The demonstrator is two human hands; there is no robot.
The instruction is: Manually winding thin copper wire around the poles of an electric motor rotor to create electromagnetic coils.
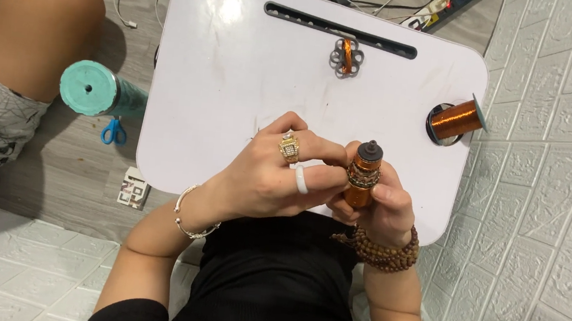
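A: Hands first?

B: Both at lower centre of the frame. Right hand wrapped around a small copper coil with a dark cap on top, held upright over the near edge of the surface. Left hand closes in from the left, fingertips pinched against the coil's side. Both grips tight on it.

A: Containers?

B: Round cup hole at the right edge of the surface, a copper wire spool lying tilted in it. Long dark slot along the top edge; can't tell if anything's in it.

A: Rest of the surface?

B: White lap tray, rounded corners. A grey flower-shaped piece with an orange core sits just below the slot, upper centre. Well apart from the hands.

A: Room?

B: Grey wood-look floor. Teal tube at left, blue scissors just below it. Cables and a power strip at the top. White brick-pattern wall panel on the right. Another person's knee at upper left.
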